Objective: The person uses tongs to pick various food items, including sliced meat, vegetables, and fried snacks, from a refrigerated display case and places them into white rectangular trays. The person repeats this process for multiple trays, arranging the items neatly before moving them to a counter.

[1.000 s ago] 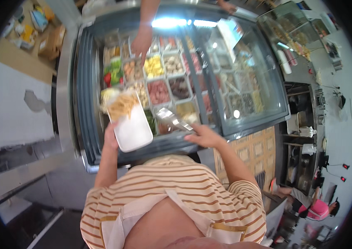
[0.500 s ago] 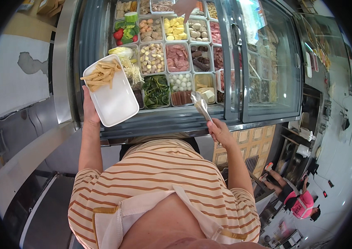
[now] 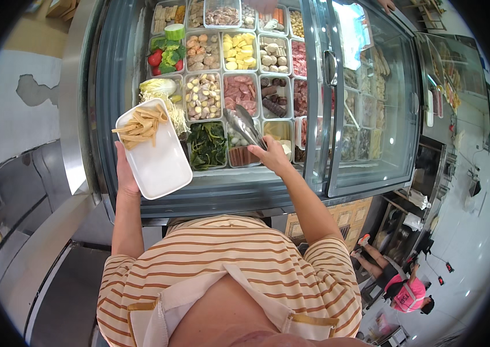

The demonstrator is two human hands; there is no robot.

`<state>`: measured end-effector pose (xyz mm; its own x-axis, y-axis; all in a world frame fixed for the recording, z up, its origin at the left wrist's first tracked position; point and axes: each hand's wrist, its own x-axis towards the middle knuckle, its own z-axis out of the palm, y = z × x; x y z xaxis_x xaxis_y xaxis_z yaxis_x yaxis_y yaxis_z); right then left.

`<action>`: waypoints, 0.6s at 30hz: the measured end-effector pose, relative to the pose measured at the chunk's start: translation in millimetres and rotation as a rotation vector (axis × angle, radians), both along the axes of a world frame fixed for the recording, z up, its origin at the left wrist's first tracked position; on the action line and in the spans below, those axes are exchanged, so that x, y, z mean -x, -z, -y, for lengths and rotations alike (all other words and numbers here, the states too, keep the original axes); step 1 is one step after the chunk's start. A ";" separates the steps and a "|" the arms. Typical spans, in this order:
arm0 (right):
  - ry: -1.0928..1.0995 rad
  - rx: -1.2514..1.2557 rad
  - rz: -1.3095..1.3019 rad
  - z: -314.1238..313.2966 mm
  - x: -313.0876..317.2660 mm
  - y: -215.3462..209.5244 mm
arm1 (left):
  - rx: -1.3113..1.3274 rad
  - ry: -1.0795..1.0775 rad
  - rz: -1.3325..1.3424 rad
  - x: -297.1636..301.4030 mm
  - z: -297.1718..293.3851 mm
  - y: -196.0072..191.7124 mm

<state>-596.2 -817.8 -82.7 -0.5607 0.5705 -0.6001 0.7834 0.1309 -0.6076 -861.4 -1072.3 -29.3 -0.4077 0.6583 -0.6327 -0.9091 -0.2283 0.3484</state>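
My left hand (image 3: pixel 127 172) grips the left edge of a white rectangular tray (image 3: pixel 165 168), tilted over the front left of an open display chiller. Tan strips of food (image 3: pixel 142 125) lie at the tray's far end, some poking over its rim. In my right hand (image 3: pixel 272 157) are metal tongs (image 3: pixel 246 128), their jaws apart and nothing visible between them. The jaw tips hang by the near edge of a container of pink sliced meat (image 3: pixel 240 91). Beneath the tongs, a container of white balls and brown strips (image 3: pixel 243 155) is partly hidden. Dark leafy greens (image 3: pixel 208 144) sit to its left.
Several more food containers fill the chiller, including yellow pieces (image 3: pixel 239 51) and vegetables (image 3: pixel 167 56). A sliding glass door (image 3: pixel 372 127) covers the right side. Another person's blurred hand (image 3: pixel 263 4) shows at the far edge. A person in a pink top (image 3: pixel 409 294) is at lower right.
My right hand has moved the tongs left and farther in, from the near containers toward the pink meat. The other person's hand has drawn back toward the far edge. The tray stays in my left hand.
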 end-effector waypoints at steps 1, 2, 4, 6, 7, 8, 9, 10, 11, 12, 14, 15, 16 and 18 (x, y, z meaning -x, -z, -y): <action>0.032 -0.032 -0.027 -5.0 5.5 4.4 | 0.001 0.008 -0.018 -0.4 -5.9 1.7; 0.063 -0.067 -0.052 -11.5 11.9 8.9 | 0.000 0.017 -0.033 -1.2 -12.2 4.9; 0.093 -0.204 0.101 -35.7 23.1 38.1 | -0.027 0.053 -0.023 -2.4 -32.6 15.7; 0.053 -0.348 0.203 -55.2 56.0 35.5 | -0.017 0.068 -0.013 -0.4 -50.5 26.6; 0.000 -0.453 0.266 -67.1 72.6 33.3 | -0.004 0.077 -0.003 -0.8 -62.5 31.4; -0.050 -0.560 0.333 -81.1 85.1 35.4 | 0.005 0.090 0.011 -2.2 -76.0 37.2; -0.095 -0.729 0.334 -98.5 93.2 43.5 | 0.009 0.102 0.031 -4.3 -89.3 42.9; -0.141 -0.898 0.336 -115.6 100.3 50.5 | -0.004 0.127 0.041 -3.9 -100.8 51.6; -0.193 -0.953 0.365 -127.4 113.5 48.5 | -0.007 0.142 0.053 -3.1 -107.6 63.9; -0.244 -1.014 0.398 -141.2 126.1 41.7 | -0.018 0.158 0.068 -3.4 -116.2 75.2; -0.400 -1.046 0.423 -163.1 144.0 43.8 | -0.134 0.193 0.109 -2.8 -132.9 95.0; -0.473 -0.986 0.469 -169.9 151.5 41.0 | -0.152 0.203 0.129 -1.9 -141.1 104.3; -0.545 -0.924 0.515 -176.4 159.0 38.0 | -0.171 0.213 0.149 -1.5 -147.6 112.6; -0.619 -0.922 0.518 -182.5 175.5 26.7 | -0.168 0.224 0.122 1.3 -161.7 121.0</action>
<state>-771.7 -635.3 -109.4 -0.7037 0.6212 -0.3448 0.5573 0.7836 0.2745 -862.7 -910.6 -150.3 -0.1678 0.8231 -0.5425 -0.9763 -0.0624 0.2073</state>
